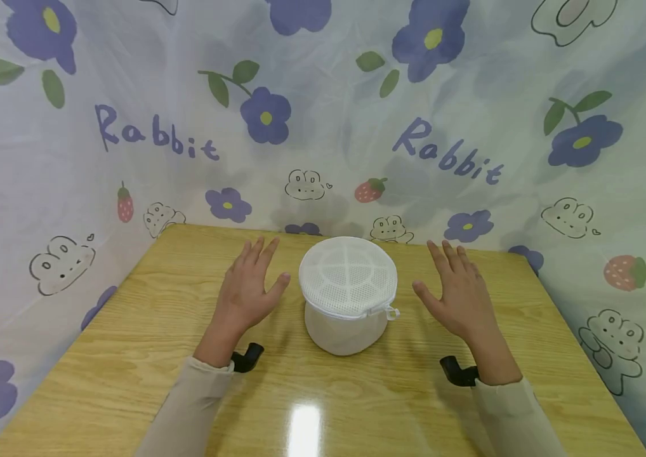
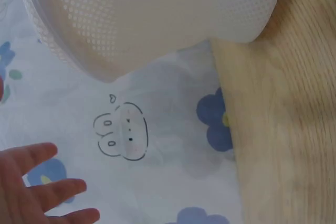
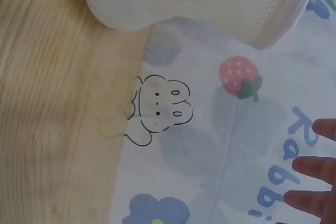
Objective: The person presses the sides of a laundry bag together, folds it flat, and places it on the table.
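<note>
A round white mesh laundry bag (image 1: 348, 279) stands upright on the wooden table, its flat top facing up and a zipper pull (image 1: 393, 313) at the front right of the rim. To its left, my left hand (image 1: 249, 285) is held with fingers spread, apart from the bag. On the other side, my right hand (image 1: 460, 295) is likewise spread and touches nothing. Each wrist view shows the bag's mesh side, with fingertips of the left hand (image 2: 31, 190) and of the right hand (image 3: 315, 174) at the frame edges.
The wooden table (image 1: 146, 355) reaches back to a white curtain (image 1: 323, 152) printed with purple flowers, rabbits and strawberries, which also hangs along both sides. A black curved piece (image 1: 249, 357) sits at the left wrist, and a similar black piece (image 1: 459, 372) at the right.
</note>
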`<act>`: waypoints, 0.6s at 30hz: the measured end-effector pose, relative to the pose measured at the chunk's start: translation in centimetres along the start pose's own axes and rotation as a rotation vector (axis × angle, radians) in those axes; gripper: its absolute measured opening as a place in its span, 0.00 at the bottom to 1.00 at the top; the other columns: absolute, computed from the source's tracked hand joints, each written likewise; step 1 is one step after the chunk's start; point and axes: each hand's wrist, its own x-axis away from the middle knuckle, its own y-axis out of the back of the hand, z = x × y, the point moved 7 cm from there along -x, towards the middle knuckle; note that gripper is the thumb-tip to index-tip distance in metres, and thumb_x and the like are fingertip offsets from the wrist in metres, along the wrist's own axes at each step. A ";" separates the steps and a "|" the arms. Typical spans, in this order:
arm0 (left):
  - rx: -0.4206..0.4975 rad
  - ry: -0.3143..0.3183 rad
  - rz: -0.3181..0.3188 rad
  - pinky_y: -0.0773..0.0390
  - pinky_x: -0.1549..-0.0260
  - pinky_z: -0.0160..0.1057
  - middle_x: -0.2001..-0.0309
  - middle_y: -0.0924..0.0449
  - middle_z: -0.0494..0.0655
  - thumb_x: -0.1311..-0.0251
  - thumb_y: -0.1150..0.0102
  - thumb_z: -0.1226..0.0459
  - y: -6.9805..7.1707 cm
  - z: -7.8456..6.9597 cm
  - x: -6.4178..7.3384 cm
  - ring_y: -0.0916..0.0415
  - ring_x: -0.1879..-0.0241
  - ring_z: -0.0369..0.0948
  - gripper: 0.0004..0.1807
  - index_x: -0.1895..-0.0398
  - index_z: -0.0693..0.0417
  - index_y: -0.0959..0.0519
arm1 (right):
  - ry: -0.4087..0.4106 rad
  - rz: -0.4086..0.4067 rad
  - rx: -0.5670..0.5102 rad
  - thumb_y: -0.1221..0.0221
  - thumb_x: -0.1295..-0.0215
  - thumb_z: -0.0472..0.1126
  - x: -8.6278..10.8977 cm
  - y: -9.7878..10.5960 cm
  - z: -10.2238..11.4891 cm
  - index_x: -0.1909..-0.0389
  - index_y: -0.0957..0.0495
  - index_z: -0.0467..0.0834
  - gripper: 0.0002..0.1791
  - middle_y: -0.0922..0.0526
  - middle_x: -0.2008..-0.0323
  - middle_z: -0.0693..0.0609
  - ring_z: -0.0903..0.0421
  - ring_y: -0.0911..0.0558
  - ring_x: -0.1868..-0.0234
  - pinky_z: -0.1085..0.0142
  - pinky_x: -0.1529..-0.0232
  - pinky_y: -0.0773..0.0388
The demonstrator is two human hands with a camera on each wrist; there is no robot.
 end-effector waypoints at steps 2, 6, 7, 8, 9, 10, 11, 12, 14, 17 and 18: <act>0.012 0.000 -0.013 0.40 0.40 0.70 0.26 0.46 0.61 0.35 0.51 0.46 0.1 -0.1 0.0 0.50 0.28 0.62 0.38 0.25 0.48 0.45 | 0.008 -0.032 -0.002 0.49 0.35 0.64 0.0 0.2 0.1 0.25 0.48 0.49 0.43 0.42 0.28 0.35 0.30 0.43 0.30 0.30 0.40 0.42; 0.028 0.012 -0.029 0.34 0.44 0.68 0.27 0.43 0.59 0.37 0.48 0.44 0.3 -0.1 0.0 0.43 0.31 0.61 0.40 0.25 0.46 0.45 | 0.028 -0.088 -0.043 0.47 0.35 0.61 0.0 0.4 0.3 0.27 0.43 0.47 0.40 0.35 0.33 0.33 0.28 0.34 0.37 0.30 0.46 0.36; 0.036 0.015 -0.033 0.33 0.45 0.67 0.28 0.42 0.58 0.38 0.48 0.44 0.3 0.0 0.0 0.41 0.31 0.61 0.40 0.25 0.46 0.45 | 0.032 -0.092 -0.061 0.46 0.35 0.60 0.0 0.4 0.4 0.27 0.42 0.46 0.39 0.34 0.34 0.33 0.29 0.33 0.38 0.30 0.46 0.35; 0.041 0.018 -0.036 0.31 0.46 0.67 0.28 0.42 0.58 0.38 0.47 0.44 0.3 0.0 0.0 0.40 0.32 0.61 0.41 0.25 0.46 0.45 | 0.034 -0.092 -0.082 0.46 0.35 0.59 0.0 0.4 0.4 0.28 0.41 0.46 0.39 0.33 0.35 0.34 0.29 0.32 0.38 0.31 0.46 0.35; 0.050 0.022 -0.041 0.30 0.47 0.66 0.28 0.41 0.57 0.39 0.46 0.44 0.3 0.0 0.0 0.39 0.33 0.61 0.41 0.25 0.45 0.45 | 0.033 -0.088 -0.106 0.46 0.35 0.58 0.0 0.3 0.5 0.28 0.40 0.46 0.38 0.32 0.36 0.34 0.30 0.31 0.39 0.32 0.45 0.35; 0.059 0.025 -0.043 0.29 0.49 0.66 0.29 0.40 0.56 0.39 0.46 0.43 0.3 0.0 0.0 0.38 0.34 0.61 0.41 0.25 0.45 0.44 | 0.029 -0.082 -0.128 0.46 0.34 0.58 0.0 0.3 0.5 0.29 0.39 0.46 0.37 0.31 0.36 0.34 0.30 0.31 0.39 0.33 0.45 0.35; 0.071 0.029 -0.044 0.28 0.50 0.65 0.29 0.39 0.56 0.40 0.45 0.43 0.3 0.0 0.0 0.37 0.34 0.60 0.41 0.25 0.45 0.44 | 0.023 -0.075 -0.150 0.46 0.34 0.57 0.0 0.2 0.5 0.29 0.39 0.46 0.36 0.31 0.36 0.35 0.31 0.31 0.39 0.33 0.44 0.35; 0.082 0.034 -0.046 0.27 0.51 0.65 0.29 0.39 0.55 0.40 0.45 0.43 0.3 0.1 0.0 0.37 0.35 0.60 0.41 0.25 0.45 0.44 | 0.016 -0.066 -0.172 0.46 0.34 0.57 0.0 0.1 0.5 0.29 0.38 0.46 0.36 0.30 0.36 0.35 0.32 0.30 0.39 0.34 0.45 0.34; 0.106 0.040 -0.047 0.26 0.53 0.64 0.30 0.38 0.55 0.40 0.44 0.44 0.3 0.1 0.0 0.36 0.35 0.59 0.41 0.26 0.45 0.43 | -0.004 -0.047 -0.215 0.46 0.33 0.57 0.0 -0.1 0.4 0.30 0.37 0.47 0.34 0.30 0.37 0.37 0.34 0.30 0.39 0.35 0.47 0.32; 0.156 0.055 -0.031 0.24 0.54 0.62 0.31 0.37 0.54 0.40 0.44 0.44 0.2 0.2 0.0 0.33 0.37 0.56 0.41 0.26 0.45 0.43 | -0.031 -0.030 -0.293 0.46 0.31 0.54 -0.1 -0.4 0.4 0.31 0.35 0.46 0.31 0.28 0.38 0.38 0.37 0.27 0.41 0.38 0.49 0.29; 0.178 0.061 -0.024 0.24 0.54 0.61 0.31 0.37 0.54 0.40 0.44 0.44 0.1 0.2 0.0 0.31 0.38 0.55 0.40 0.26 0.44 0.43 | -0.044 -0.027 -0.325 0.47 0.30 0.53 -0.2 -0.6 0.4 0.31 0.35 0.46 0.30 0.27 0.39 0.38 0.37 0.26 0.42 0.39 0.50 0.28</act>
